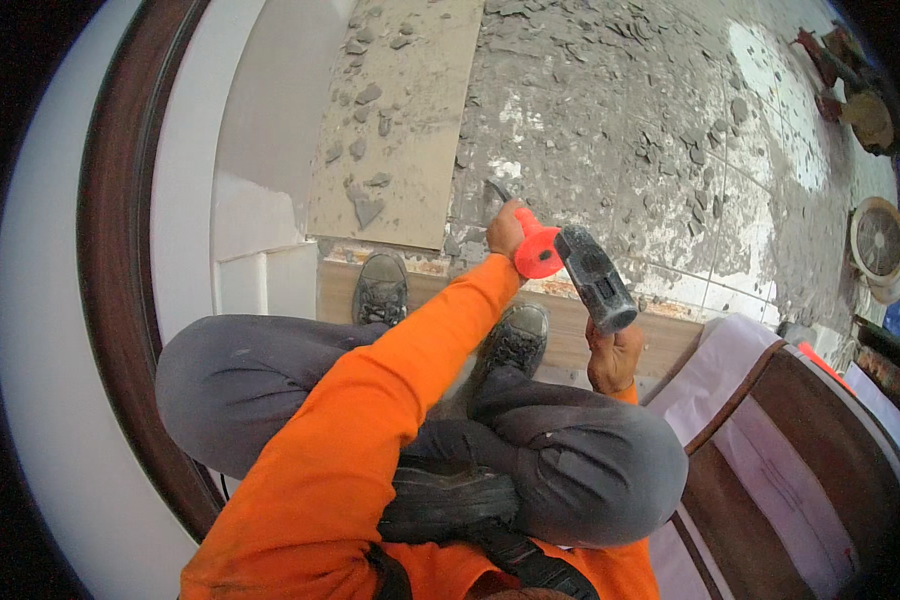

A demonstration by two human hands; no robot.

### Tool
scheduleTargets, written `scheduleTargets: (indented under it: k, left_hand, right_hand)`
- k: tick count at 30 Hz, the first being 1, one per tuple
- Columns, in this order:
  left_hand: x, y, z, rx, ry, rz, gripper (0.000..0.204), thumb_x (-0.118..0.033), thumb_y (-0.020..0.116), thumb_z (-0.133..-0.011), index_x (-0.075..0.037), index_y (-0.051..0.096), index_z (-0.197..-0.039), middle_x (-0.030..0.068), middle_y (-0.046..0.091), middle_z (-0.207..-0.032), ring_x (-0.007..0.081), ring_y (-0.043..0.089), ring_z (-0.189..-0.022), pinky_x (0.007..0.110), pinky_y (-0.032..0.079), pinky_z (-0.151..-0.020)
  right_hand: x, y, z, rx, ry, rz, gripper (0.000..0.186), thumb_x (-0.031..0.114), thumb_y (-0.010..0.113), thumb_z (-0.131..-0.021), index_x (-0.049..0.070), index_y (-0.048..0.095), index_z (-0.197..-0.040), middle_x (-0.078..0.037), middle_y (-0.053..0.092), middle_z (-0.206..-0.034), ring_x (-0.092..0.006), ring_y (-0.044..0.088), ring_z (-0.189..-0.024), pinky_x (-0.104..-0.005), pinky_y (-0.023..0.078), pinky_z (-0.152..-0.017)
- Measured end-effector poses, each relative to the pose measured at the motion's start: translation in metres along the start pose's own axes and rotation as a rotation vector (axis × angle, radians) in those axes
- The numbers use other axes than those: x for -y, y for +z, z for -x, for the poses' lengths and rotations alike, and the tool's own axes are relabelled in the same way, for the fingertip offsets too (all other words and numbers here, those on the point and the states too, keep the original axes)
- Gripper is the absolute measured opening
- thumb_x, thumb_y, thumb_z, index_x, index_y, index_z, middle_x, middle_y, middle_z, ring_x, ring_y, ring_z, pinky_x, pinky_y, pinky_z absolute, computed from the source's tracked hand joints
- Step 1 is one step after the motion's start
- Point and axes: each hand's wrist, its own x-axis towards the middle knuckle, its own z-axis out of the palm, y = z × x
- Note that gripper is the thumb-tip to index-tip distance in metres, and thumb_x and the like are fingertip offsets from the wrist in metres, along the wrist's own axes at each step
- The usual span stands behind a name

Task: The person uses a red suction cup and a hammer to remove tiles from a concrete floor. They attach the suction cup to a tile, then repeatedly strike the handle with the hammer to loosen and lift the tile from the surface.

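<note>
My left hand point(505, 232) is closed round a chisel with a round red hand guard point(539, 254). The chisel's dark metal end point(497, 190) points up and left, close to the rubble-strewn floor. In my right hand point(613, 356), closed around its handle, is a hammer. The hammer's dark, dusty head point(597, 283) appears right beside the red guard; whether the two touch I cannot tell. Most of the hammer's handle is hidden by the head and my fingers. Broken grey mortar pieces point(685, 150) lie over the floor ahead of both hands.
A large beige tile point(425, 130) with loose chips lies at the left, beside a white wall. My shoes point(380, 288) rest by a wood-look threshold point(660, 335). White-and-brown fabric point(740, 440) bulges at the lower right. A round fan point(878, 240) stands at the far right.
</note>
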Motion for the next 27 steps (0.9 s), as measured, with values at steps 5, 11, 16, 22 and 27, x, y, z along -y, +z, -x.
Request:
scheduleTargets:
  k: [5,11,16,22,27]
  left_hand:
    - [-0.002,-0.008,-0.013,0.145,-0.388,0.728,0.029,-0.029,0.052,-0.094,-0.012,0.051,-0.072,0.0031,0.055,-0.072,0.0210,0.053,-0.063,0.042,0.050,-0.065]
    - [0.022,-0.012,-0.042,0.171,0.092,-0.037,0.027,-0.031,0.053,-0.096,-0.015,0.051,-0.075,0.0035,0.053,-0.070,0.0209,0.059,-0.066,0.042,0.053,-0.064]
    - [-0.016,-0.033,-0.033,0.250,-0.417,0.713,0.030,-0.033,0.057,-0.093,-0.012,0.052,-0.072,0.0037,0.056,-0.070,0.0192,0.053,-0.062,0.042,0.050,-0.061]
    - [0.005,-0.017,-0.011,0.041,0.020,-0.109,0.041,-0.038,0.052,-0.096,-0.004,0.055,-0.072,0.0067,0.057,-0.069,0.0212,0.052,-0.062,0.042,0.047,-0.066]
    - [-0.008,0.009,0.007,-0.086,-0.025,0.022,0.040,-0.035,0.051,-0.097,-0.002,0.059,-0.075,0.0088,0.061,-0.075,0.0243,0.054,-0.067,0.043,0.047,-0.069]
  right_hand:
    - [0.004,0.009,-0.002,-0.021,-0.058,-0.053,0.043,0.042,0.058,-0.100,-0.001,0.067,-0.099,-0.011,0.061,-0.071,-0.0187,0.058,-0.062,-0.0329,0.045,-0.059]
    - [-0.050,0.004,0.008,0.003,-0.260,0.504,0.035,0.036,0.072,-0.085,0.004,0.061,-0.081,-0.015,0.059,-0.066,-0.0325,0.060,-0.056,-0.0405,0.046,-0.054]
    - [-0.006,0.011,-0.009,0.091,0.050,0.526,0.031,0.035,0.065,-0.093,0.006,0.060,-0.082,-0.022,0.057,-0.064,-0.0452,0.058,-0.058,-0.0475,0.042,-0.051]
    - [-0.001,0.015,-0.001,0.140,-0.161,0.186,0.042,0.044,0.059,-0.097,0.004,0.062,-0.085,-0.018,0.054,-0.062,-0.0401,0.059,-0.056,-0.0434,0.042,-0.051]
    - [0.022,0.000,-0.013,0.128,-0.137,0.224,0.041,0.042,0.058,-0.098,0.003,0.063,-0.086,-0.018,0.055,-0.064,-0.0370,0.058,-0.055,-0.0404,0.043,-0.052]
